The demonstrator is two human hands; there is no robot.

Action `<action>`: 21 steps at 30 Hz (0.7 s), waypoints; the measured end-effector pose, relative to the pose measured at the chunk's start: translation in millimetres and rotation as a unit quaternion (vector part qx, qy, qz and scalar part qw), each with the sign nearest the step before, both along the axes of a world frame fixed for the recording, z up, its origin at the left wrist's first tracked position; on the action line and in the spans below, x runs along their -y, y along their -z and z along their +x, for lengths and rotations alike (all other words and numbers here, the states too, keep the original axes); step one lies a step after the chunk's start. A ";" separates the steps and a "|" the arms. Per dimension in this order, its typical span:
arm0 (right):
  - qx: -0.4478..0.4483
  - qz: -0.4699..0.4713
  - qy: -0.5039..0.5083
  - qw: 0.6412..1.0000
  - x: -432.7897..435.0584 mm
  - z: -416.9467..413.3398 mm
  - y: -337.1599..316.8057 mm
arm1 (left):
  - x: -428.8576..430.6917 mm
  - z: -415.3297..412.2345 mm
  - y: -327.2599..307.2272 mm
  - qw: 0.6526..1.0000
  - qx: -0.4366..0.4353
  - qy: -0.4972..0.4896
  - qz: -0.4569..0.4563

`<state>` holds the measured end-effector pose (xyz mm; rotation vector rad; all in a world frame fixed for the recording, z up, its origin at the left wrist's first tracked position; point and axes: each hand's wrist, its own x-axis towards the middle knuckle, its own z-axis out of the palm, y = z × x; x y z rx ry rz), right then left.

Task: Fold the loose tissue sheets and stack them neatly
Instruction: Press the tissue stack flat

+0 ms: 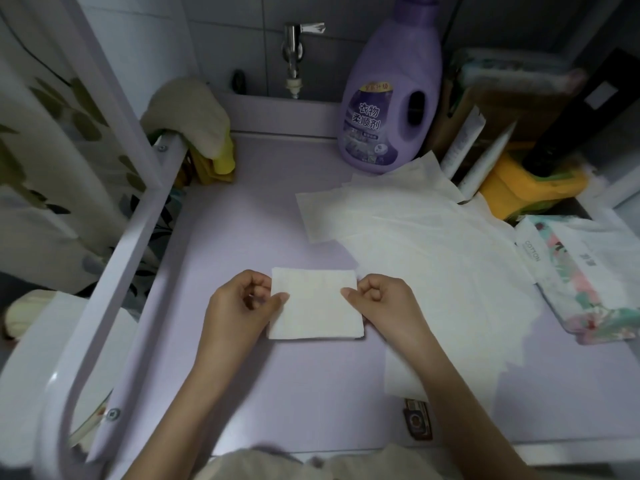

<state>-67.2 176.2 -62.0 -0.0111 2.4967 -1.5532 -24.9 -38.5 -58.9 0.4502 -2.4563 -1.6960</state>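
Beige clothing (263, 462) edges the bottom of the view, and two bare arms reach forward from it over a lilac counter (259, 202). One folded tissue (317, 306), a neat rectangle with its edges lined up, sits at the centre front. The left hand (239, 303) pinches its left edge and the right hand (384, 299) its right edge, each with the thumb on top and the fingers curled in.

To the right lies a spread of loose tissue sheets (433, 244), overlapping so that their number cannot be told. One more sheet (401, 379) pokes out under the right forearm. One floral tissue pack (588, 278) lies at the far right, touching the spread.

One purple softener bottle (391, 98) stands at the back beside one tap (294, 46). One cloth (190, 112) is draped at the back left corner.

Bare counter runs left of the folded tissue to a white rail (114, 265), and behind it to the back lip.
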 end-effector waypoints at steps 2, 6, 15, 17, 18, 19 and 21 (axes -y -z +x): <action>-0.005 -0.003 0.008 1.000 0.6 1.4 2.7 | -0.1 -0.9 0.5 1.000 0.000 -0.002 -0.001; -0.011 -0.003 0.020 1.000 1.2 3.9 6.6 | -2.2 -1.3 0.8 1.000 -0.006 -0.001 -0.010; -0.031 0.007 0.032 0.999 3.2 4.3 10.0 | -2.3 -1.1 1.0 1.000 -0.014 -0.005 -0.021; -0.033 0.010 0.034 0.999 3.5 5.3 10.1 | -1.9 -1.2 0.9 1.000 -0.017 -0.006 -0.019; -0.033 0.011 0.034 0.999 3.8 5.8 10.2 | -2.3 -1.1 0.9 1.000 -0.017 -0.006 -0.019; -0.033 0.011 0.033 0.999 4.0 6.2 10.0 | -2.4 -1.0 1.3 1.000 -0.017 -0.007 -0.019; -0.037 0.011 0.033 0.999 4.3 6.5 9.7 | -2.8 -0.8 1.8 1.000 -0.016 -0.008 -0.016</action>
